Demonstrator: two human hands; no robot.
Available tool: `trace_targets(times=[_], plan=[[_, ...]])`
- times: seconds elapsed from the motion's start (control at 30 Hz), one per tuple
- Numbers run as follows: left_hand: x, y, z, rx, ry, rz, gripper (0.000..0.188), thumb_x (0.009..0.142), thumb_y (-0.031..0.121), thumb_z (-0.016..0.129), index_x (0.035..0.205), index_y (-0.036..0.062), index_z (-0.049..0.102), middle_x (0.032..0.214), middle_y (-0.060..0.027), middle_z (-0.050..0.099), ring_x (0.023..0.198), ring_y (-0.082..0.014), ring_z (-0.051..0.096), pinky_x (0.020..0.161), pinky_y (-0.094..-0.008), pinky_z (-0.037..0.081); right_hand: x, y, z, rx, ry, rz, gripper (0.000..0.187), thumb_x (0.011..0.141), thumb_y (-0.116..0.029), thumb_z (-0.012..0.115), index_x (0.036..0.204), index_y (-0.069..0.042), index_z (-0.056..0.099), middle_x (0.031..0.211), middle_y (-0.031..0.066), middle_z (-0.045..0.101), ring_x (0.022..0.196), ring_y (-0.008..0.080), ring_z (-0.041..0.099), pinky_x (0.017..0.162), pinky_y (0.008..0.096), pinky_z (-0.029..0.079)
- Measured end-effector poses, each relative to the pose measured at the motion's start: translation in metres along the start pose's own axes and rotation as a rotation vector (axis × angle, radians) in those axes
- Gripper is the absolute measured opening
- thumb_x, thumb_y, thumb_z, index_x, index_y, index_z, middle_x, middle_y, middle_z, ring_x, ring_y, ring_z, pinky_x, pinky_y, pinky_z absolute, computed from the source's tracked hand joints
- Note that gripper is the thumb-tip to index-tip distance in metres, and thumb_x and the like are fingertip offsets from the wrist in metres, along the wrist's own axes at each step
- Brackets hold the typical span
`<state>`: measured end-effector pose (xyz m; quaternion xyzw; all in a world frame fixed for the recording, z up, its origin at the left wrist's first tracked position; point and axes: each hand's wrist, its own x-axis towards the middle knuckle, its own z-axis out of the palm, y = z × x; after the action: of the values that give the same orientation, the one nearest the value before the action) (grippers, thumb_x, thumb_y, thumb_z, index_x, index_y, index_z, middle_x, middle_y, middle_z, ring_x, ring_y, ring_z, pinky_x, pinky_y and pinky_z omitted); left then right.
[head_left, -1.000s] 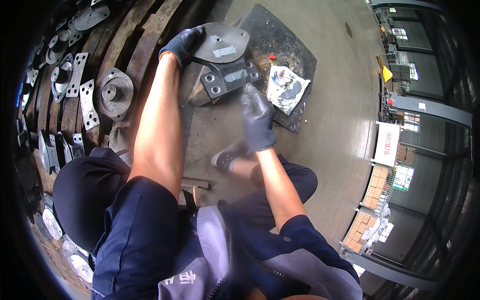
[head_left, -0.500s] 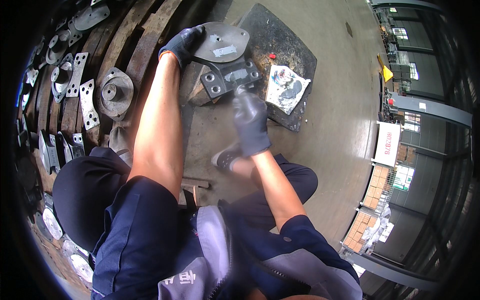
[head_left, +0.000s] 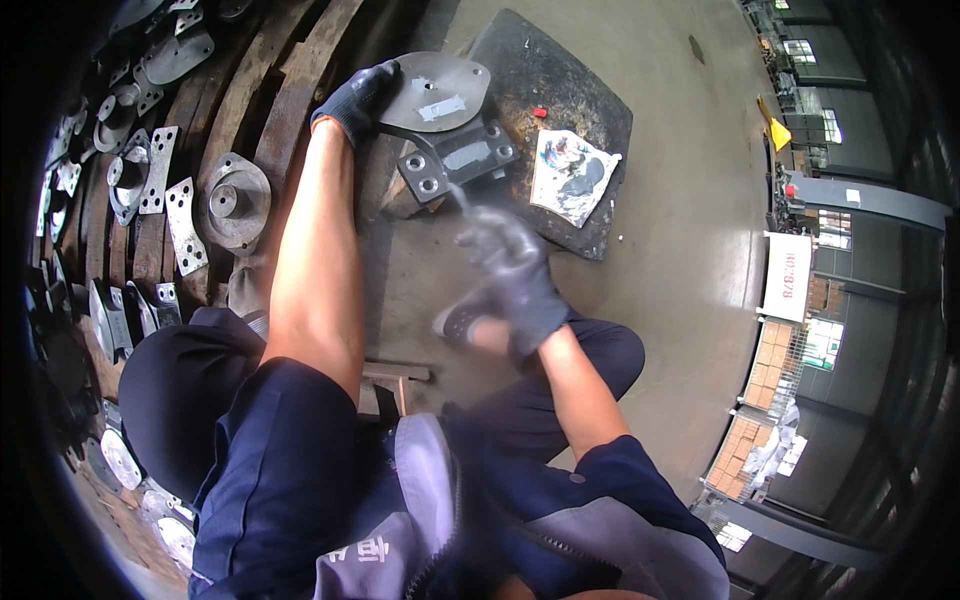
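Metal plates are sitting stacked on a block at the near edge of a dark mat [head_left: 590, 130] on the concrete floor [head_left: 690, 300]. On top is an oval plate [head_left: 435, 92], grey with a pale patch near its middle, and it is overlapping a square plate [head_left: 458, 160] with round holes in its corners. The left hand [head_left: 355, 100], in a dark knit glove, is reaching out on a bare forearm and gripping the left edge of the oval plate, fingers curled over the rim. The right hand [head_left: 510, 275], also gloved, is hanging in the air nearer the body, below the square plate and clear of it. It is blurred, so I cannot tell whether its fingers are closed or what, if anything, they are holding; a thin pale streak is showing just above it, pointing toward the square plate.

A paint-smeared sheet [head_left: 570, 175] is lying on the mat just right of the plates. To the left, wooden beams [head_left: 285, 90] are carrying many more metal parts: a round flange [head_left: 232, 203] with a raised hub, flat brackets [head_left: 180, 222] with holes, and other plates further back. The person is sitting low in dark blue work clothes, one shoe [head_left: 462, 318] showing on the floor beneath the right hand. Stacked boxes [head_left: 760, 410] are standing far off to the right.
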<state>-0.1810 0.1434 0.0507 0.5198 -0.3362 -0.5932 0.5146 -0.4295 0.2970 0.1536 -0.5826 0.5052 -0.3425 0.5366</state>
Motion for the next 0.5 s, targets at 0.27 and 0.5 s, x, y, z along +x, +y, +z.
trace_targets(times=[0.27, 0.5], plan=[[0.001, -0.007, -0.014, -0.375, -0.014, -0.217, 0.027, 0.085, 0.028, 0.061, 0.101, 0.0065, 0.064, 0.093, -0.0029, 0.066, 0.082, -0.0127, 0.061, 0.075, -0.0272, 0.049, -0.002, -0.015, -0.033, 0.339, 0.098, 0.380, 0.027, 0.093, -0.024, 0.047, 0.109, -0.004, 0.054, 0.080, 0.0040, 0.058, 0.063, 0.0097, 0.050, 0.057, 0.0240, 0.044], [-0.057, 0.043, 0.011, -0.143, 0.007, 0.077, 0.021, 0.077, 0.019, 0.063, 0.088, 0.0023, 0.068, 0.081, -0.0087, 0.065, 0.072, -0.0150, 0.059, 0.067, -0.0309, 0.049, -0.006, -0.034, -0.071, 0.528, 0.143, -0.006, 0.036, 0.090, -0.020, 0.053, 0.121, -0.002, 0.051, 0.115, 0.0086, 0.053, 0.096, 0.0154, 0.053, 0.080, 0.0321, 0.045]])
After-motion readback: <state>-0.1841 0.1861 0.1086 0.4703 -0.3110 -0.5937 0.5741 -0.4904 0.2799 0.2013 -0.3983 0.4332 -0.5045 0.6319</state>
